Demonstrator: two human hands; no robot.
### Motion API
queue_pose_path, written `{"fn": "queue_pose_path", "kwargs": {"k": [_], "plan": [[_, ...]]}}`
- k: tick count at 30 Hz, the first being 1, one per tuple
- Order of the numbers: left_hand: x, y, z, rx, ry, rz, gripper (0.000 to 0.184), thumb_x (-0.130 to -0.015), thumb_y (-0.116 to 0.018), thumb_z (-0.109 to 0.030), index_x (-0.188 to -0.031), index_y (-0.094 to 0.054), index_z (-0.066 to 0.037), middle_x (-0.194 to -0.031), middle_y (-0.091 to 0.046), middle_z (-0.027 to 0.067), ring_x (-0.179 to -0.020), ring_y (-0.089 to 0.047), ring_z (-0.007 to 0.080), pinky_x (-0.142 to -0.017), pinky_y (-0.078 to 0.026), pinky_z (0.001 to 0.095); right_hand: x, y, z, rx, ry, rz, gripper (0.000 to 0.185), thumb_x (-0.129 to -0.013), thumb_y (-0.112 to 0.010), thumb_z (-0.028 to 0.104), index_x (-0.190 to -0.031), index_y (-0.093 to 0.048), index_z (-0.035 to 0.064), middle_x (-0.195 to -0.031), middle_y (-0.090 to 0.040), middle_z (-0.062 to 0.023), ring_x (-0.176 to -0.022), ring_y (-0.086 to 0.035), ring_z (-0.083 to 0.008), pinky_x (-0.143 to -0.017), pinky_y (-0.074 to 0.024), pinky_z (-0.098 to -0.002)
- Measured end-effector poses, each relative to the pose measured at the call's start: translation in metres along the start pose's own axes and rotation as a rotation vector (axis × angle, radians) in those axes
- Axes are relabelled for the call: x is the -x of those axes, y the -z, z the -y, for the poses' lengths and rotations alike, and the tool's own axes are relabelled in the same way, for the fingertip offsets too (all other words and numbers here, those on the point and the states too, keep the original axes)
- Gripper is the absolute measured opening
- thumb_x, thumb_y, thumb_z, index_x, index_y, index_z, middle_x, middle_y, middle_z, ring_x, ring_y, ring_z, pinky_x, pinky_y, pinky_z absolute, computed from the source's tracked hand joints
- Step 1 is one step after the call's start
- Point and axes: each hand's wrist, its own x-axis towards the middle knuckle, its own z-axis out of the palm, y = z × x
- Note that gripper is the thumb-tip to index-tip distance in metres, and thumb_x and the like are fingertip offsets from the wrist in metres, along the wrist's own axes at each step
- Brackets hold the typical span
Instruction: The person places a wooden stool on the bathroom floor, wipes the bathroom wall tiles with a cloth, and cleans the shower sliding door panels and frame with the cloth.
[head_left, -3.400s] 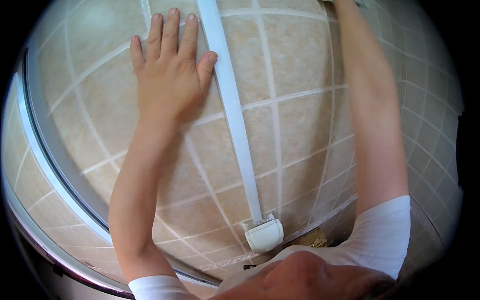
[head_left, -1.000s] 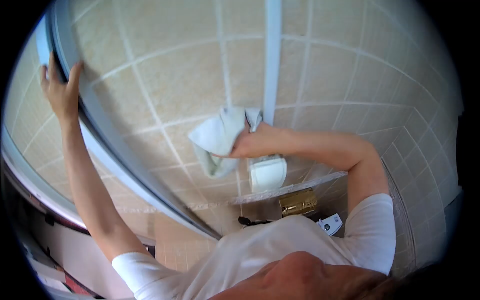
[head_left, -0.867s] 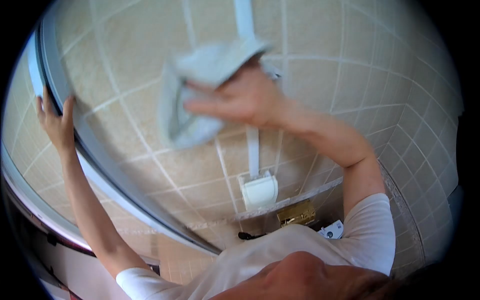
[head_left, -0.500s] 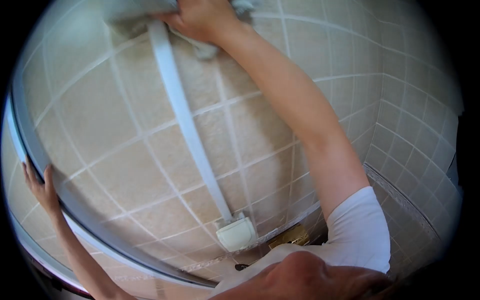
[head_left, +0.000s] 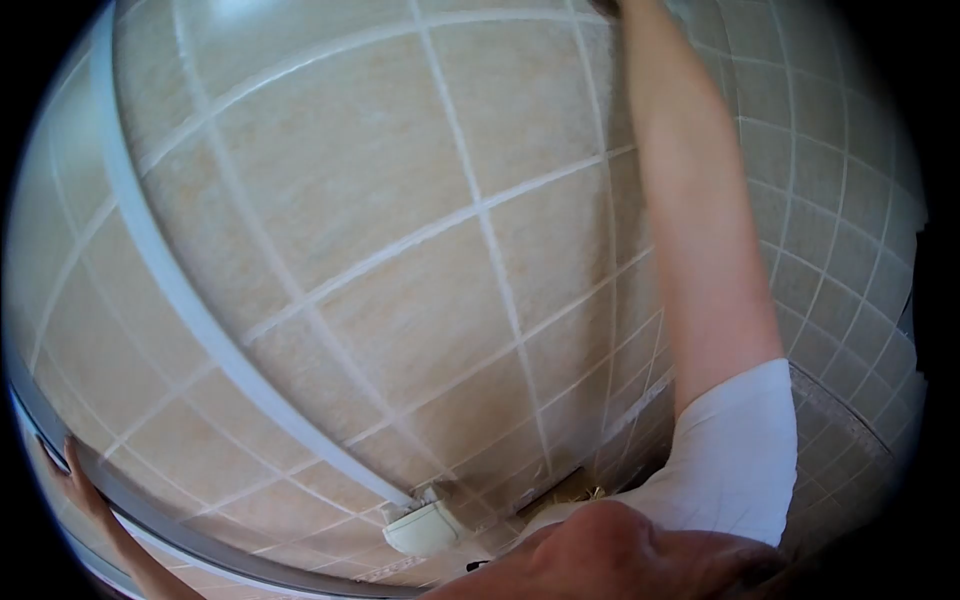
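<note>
1. Left fingers [head_left: 67, 462]: part-spread, thumb apart from them, straddling the metal frame [head_left: 118, 488] at lower left. Can't tell if clamped or just resting.
2. Why there: likely a brace, rigid edge steadying the body against the opposite arm's long stretch.
3. Right hand: out of view past the top edge; openness and any hold can't be told.
4. Metal frame: curves along lower left, under the left hand, beside the tiled wall [head_left: 350, 180].
5. White strip [head_left: 205, 330] runs down the tiles to the white box [head_left: 422, 530], probably covering something fed into it; neither hand visibly touches it.
6. Left forearm [head_left: 143, 568]: angles up and outward from the bottom edge.
7. Right forearm [head_left: 690, 170]: raised, nearly straight, likely for high reach; white sleeve [head_left: 745, 430] at upper arm.
</note>
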Motion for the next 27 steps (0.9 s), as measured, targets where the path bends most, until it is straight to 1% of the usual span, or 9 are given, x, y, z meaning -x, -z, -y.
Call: {"fn": "queue_pose_path", "kwargs": {"k": [3, 5, 7, 11, 16, 20, 21, 25, 27], "plan": [[0.000, -0.003, -0.003, -0.013, 0.008, -0.038, 0.067, -0.087, -0.061, -0.037, -0.140, -0.038, -0.002, -0.143, -0.040, 0.0147, -0.126, -0.041, 0.0265, -0.106, -0.030, 0.0349, -0.001, -0.008, -0.214, 0.078, -0.269, -0.277, 0.068, -0.080, -0.060, 0.053, -0.122, -0.055, -0.0012, -0.118, -0.057, -0.0266, -0.114, -0.053, -0.0392, -0.096, -0.0402, -0.0441], [-0.002, -0.002, 0.001, -0.017, 0.002, -0.033, 0.067, -0.087, -0.061, -0.038, -0.140, -0.039, -0.003, -0.143, -0.040, 0.0146, -0.126, -0.042, 0.0263, -0.106, -0.030, 0.0347, 0.057, 0.041, -0.192, 0.129, -0.349, -0.045, 0.076, -0.084, -0.047, 0.059, -0.128, -0.049, -0.0032, -0.135, -0.048, -0.0197, -0.129, -0.040, -0.0359, -0.105, -0.0311, -0.0390], [-0.002, -0.004, 0.007, -0.017, 0.009, -0.032, 0.067, -0.087, -0.061, -0.038, -0.140, -0.039, -0.003, -0.142, -0.040, 0.0145, -0.126, -0.042, 0.0261, -0.105, -0.030, 0.0346, 0.109, 0.059, -0.256, -0.208, -0.247, -0.145, 0.086, -0.073, -0.058, 0.063, -0.124, -0.053, -0.0058, -0.129, -0.049, -0.0279, -0.126, -0.044, -0.0357, -0.104, -0.0333, -0.0394], [0.000, -0.002, 0.003, 0.040, 0.117, -0.018, 0.067, -0.086, -0.062, -0.038, -0.140, -0.039, -0.004, -0.141, -0.042, 0.0138, -0.124, -0.044, 0.0253, -0.104, -0.033, 0.0347, 0.115, 0.056, -0.277, -0.054, -0.446, -0.176, 0.081, -0.074, -0.060, 0.059, -0.119, -0.056, -0.0077, -0.123, -0.053, -0.0298, -0.120, -0.049, -0.0386, -0.099, -0.0381, -0.0391], [0.006, -0.006, -0.030, 0.089, 0.128, -0.043, 0.065, -0.086, -0.064, -0.034, -0.139, -0.040, -0.005, -0.138, -0.045, 0.0130, -0.120, -0.046, 0.0247, -0.101, -0.035, 0.0339, 0.063, 0.018, -0.129, -0.103, -0.036, -0.070, 0.079, -0.073, -0.063, 0.059, -0.111, -0.059, -0.0099, -0.113, -0.059, -0.0286, -0.111, -0.055, -0.0405, -0.092, -0.0430, -0.0427], [0.004, -0.006, -0.017, 0.136, 0.106, -0.042, 0.064, -0.086, -0.064, -0.033, -0.138, -0.042, -0.004, -0.137, -0.046, 0.0139, -0.120, -0.047, 0.0247, -0.101, -0.035, 0.0334, 0.136, 0.035, 0.145, -0.437, 0.231, 0.205, 0.068, -0.074, -0.069, 0.053, -0.116, -0.055, 0.0006, -0.116, -0.058, -0.0250, -0.108, -0.056, -0.0358, -0.091, -0.0427, -0.0434], [0.004, -0.006, -0.015, 0.115, 0.093, -0.045, 0.063, -0.086, -0.065, -0.033, -0.137, -0.043, -0.004, -0.136, -0.046, 0.0145, -0.120, -0.047, 0.0245, -0.101, -0.035, 0.0334, 0.147, 0.023, 0.176, -0.182, 0.368, 0.032, 0.069, -0.074, -0.067, 0.056, -0.117, -0.055, 0.0028, -0.113, -0.058, -0.0228, -0.106, -0.056, -0.0347, -0.089, -0.0438, -0.0428], [0.003, -0.007, -0.003, 0.072, -0.001, -0.057, 0.063, -0.085, -0.066, -0.033, -0.136, -0.044, -0.002, -0.135, -0.047, 0.0162, -0.121, -0.046, 0.0241, -0.102, -0.034, 0.0338, 0.207, 0.019, 0.244, -0.451, 0.898, 0.094, 0.067, -0.074, -0.070, 0.045, -0.131, -0.050, 0.0147, -0.140, -0.039, -0.0174, -0.129, -0.033, -0.0383, -0.106, -0.0244, -0.0538], [0.005, -0.007, -0.004, 0.037, -0.011, -0.067, 0.063, -0.085, -0.066, -0.033, -0.136, -0.044, -0.001, -0.136, -0.047, 0.0163, -0.122, -0.045, 0.0247, -0.103, -0.033, 0.0341, 0.214, 0.024, 0.248, -0.489, 0.885, 0.091, 0.064, -0.071, -0.073, 0.038, -0.129, -0.053, 0.0176, -0.141, -0.039, -0.0141, -0.131, -0.033, -0.0369, -0.108, -0.0264, -0.0490]]}}
